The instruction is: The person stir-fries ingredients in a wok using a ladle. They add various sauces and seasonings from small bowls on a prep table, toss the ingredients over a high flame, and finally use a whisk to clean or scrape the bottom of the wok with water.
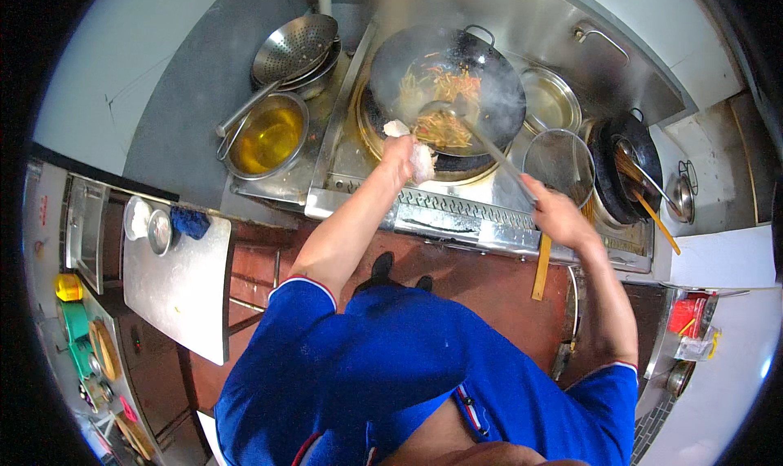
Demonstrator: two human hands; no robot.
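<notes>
A large black wok [501,108] tilts over the burner, with steam rising from the shredded food [456,86] inside it. My left hand [399,157] grips a white cloth [422,162] at the near-left rim of the wok; the cloth hides the part of the rim or handle beneath. In my right hand [560,215] is the long handle of a metal ladle [437,107], whose bowl is in the wok among the shreds. A round mesh strainer [560,166] with a wooden handle lies just beyond my right hand.
Left of the stove are a bowl of yellow oil [269,137] and a perforated metal strainer [293,50]. A metal pot [553,99] stands right of the wok, near a faucet [602,37]. A second wok [602,160] holds a bamboo brush. A white-topped table [177,288] stands at left.
</notes>
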